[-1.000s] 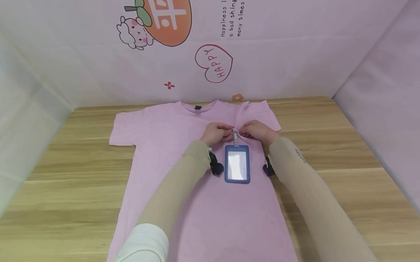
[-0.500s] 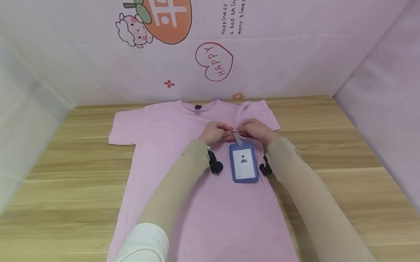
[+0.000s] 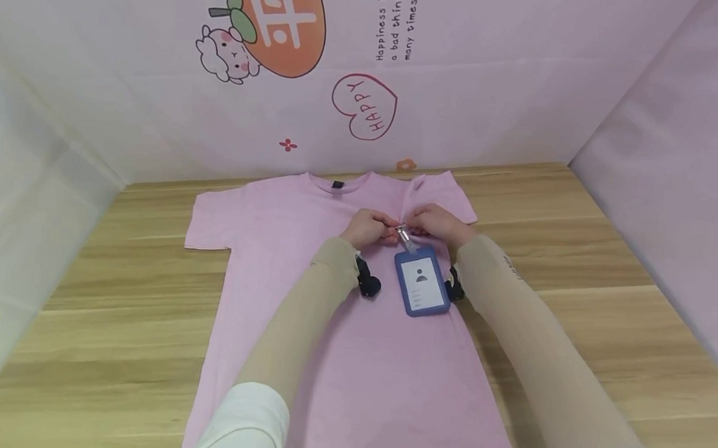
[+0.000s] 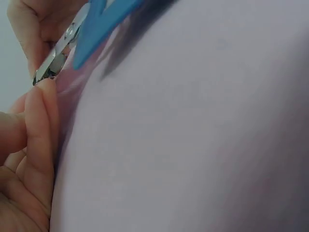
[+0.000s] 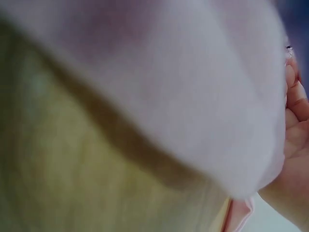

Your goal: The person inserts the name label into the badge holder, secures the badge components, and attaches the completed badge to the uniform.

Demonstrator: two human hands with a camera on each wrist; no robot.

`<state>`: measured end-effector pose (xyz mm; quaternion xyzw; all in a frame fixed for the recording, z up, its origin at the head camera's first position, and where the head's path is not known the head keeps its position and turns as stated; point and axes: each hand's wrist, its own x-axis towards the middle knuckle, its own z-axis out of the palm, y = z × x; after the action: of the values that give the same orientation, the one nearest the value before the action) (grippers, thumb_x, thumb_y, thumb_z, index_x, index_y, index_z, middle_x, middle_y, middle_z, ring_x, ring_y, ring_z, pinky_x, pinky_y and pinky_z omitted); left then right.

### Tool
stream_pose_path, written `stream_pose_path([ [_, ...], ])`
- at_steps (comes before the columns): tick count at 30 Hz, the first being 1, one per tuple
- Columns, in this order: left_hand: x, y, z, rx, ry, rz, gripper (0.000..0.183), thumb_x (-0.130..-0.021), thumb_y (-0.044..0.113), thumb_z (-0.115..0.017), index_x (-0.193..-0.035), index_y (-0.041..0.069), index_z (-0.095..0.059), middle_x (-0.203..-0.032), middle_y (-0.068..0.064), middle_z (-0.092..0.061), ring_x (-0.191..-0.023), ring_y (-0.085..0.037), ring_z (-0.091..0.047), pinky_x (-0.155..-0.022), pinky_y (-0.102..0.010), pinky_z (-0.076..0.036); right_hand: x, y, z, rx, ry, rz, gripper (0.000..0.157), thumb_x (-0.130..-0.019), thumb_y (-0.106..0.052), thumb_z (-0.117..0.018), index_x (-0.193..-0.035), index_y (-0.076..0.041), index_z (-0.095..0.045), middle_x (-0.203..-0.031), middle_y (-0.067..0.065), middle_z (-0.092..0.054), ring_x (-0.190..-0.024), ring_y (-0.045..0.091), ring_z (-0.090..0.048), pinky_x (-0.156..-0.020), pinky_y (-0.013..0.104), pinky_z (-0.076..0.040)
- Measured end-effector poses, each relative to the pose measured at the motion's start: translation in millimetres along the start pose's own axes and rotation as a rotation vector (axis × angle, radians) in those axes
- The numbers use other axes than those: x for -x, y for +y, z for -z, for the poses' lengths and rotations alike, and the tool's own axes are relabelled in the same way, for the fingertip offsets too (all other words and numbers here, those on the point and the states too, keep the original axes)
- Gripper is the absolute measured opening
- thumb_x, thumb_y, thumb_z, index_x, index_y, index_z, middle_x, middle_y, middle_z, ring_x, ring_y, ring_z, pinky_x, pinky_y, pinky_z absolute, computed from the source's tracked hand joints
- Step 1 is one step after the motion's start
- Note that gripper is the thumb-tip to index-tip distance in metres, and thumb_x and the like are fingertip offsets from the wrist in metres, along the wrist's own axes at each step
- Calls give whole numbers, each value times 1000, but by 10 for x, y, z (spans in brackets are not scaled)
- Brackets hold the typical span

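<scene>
A pink T-shirt [image 3: 353, 357] lies spread on the wooden table. Over its chest, on the right side, lies a blue badge holder [image 3: 422, 281], tilted, its card facing up. A metal clip [image 3: 404, 237] on a clear strap joins the holder at the top. My left hand [image 3: 367, 228] pinches the clip's upper end, its fingertips close against the cloth. Right beside it, my right hand [image 3: 438, 222] pinches a raised fold of the shirt. In the left wrist view the clip [image 4: 60, 50] sits between both hands' fingertips; the exact contact is partly hidden.
Printed pale cloth [image 3: 460, 108] hangs as a wall behind the table [image 3: 574, 260], with more pale cloth at both sides. A black wrist device [image 3: 368, 278] sits under the left wrist, another [image 3: 454, 285] under the right.
The badge holder has swung to the right and tilted, and its glare has gone, so the card shows. Both hands have stayed at nearly the same spot.
</scene>
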<state>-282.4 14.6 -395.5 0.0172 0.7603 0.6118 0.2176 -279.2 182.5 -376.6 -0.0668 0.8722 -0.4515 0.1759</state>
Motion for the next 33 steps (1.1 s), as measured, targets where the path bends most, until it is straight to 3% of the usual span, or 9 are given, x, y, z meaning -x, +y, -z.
stream_pose_path([
  [5,6,1,-1,13,-26,20,27,-88,-9,-52,-112,-7,-64,-84,-13,-66,-65,-10,-63,-70,-22,-58,11,10,8,-23,-11,-33,18,-92,-9,-47,-79,-3,-58,-66,-3,-50,-67,13,-47,-65,23,-40],
  [12,-8,-21,32,49,-34,11,26,-91,-4,-55,-116,-5,-64,-108,-22,-67,-76,-10,-66,-80,-25,-57,-16,34,8,-66,-16,-59,17,-92,-8,-48,-82,-2,-60,-65,-6,-52,-66,9,-49,-64,21,-41],
  [19,-49,-39,60,87,-18,16,26,-93,-1,-54,-117,-5,-62,-114,-22,-65,-77,-10,-64,-82,-27,-56,-28,47,1,-76,-33,-90,16,-94,-10,-48,-88,0,-59,-68,-5,-51,-69,11,-48,-68,22,-40],
  [23,-47,-14,66,123,-2,24,28,-95,0,-51,-122,-5,-59,-116,-23,-64,-82,-15,-65,-84,-28,-56,-16,42,5,35,-36,-70,20,-96,-13,-48,-94,2,-60,-74,-2,-54,-75,13,-49,-70,22,-40],
  [27,-13,4,139,171,-27,57,33,-96,3,-50,-128,-3,-54,-119,-23,-63,-98,-22,-67,-86,-28,-55,31,48,48,200,-37,-9,24,-96,-16,-49,-101,4,-62,-83,6,-59,-81,18,-51,-73,25,-41],
  [33,82,43,302,313,-74,130,39,-98,9,-49,-136,3,-46,-126,-18,-60,-115,-27,-60,-93,-30,-52,121,69,144,407,20,50,27,-95,-18,-49,-106,5,-61,-108,22,-62,-100,34,-54,-92,45,-44],
])
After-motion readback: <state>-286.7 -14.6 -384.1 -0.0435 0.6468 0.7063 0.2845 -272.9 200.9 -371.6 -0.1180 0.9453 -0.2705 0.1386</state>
